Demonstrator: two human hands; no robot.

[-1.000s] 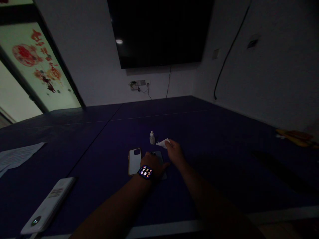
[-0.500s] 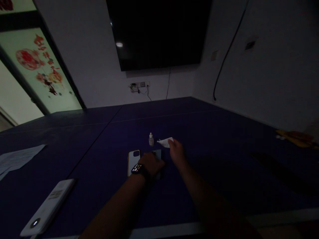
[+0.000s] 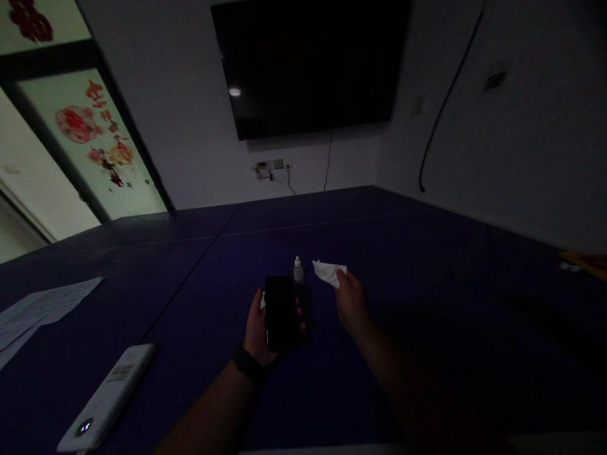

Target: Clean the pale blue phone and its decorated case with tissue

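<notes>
My left hand (image 3: 257, 332) is wrapped round a smartphone (image 3: 280, 314), its dark screen turned up toward me. A dark watch is on that wrist. Between the fingers of my right hand (image 3: 351, 299) is a white tissue (image 3: 329, 272), pinched at its right end, with the rest sticking out to the left. A small clear bottle (image 3: 298, 270) with a white cap stands upright just beyond the phone, left of the tissue. Behind the phone a sliver of the pale phone case (image 3: 263, 300) shows; most of it is hidden.
Everything lies on a dark blue table (image 3: 227, 404). A long white device (image 3: 109, 398) with a lit round display lies at the near left, and printed papers (image 3: 38, 309) are farther left. On the right are a dark flat object (image 3: 554, 332) and something yellow (image 3: 588, 262).
My left hand has picked up the phone from the table and turned over, so the screen now faces up. My right hand keeps the tissue, and the view has shifted slightly.
</notes>
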